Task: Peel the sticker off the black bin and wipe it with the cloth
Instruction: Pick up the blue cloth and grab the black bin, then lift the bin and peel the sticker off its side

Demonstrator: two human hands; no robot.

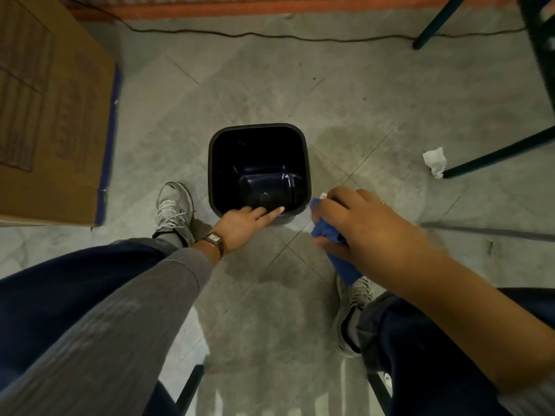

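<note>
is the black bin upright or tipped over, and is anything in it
Upright and empty: the black bin stands on the floor, mouth up, its bare bottom visible.

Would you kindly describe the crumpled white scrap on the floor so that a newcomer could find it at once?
Start at the black bin standing open on the grey tiled floor, then look to its right, toward the dark chair legs. The crumpled white scrap lies on the tile just beside the nearest leg. It is the only white, loose piece there, unlike the blue cloth, which is held in the right hand.

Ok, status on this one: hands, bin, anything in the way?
Left hand on bin rim. Right hand clutching cloth beside bin. Sticker not visible. Nothing blocking.
</note>
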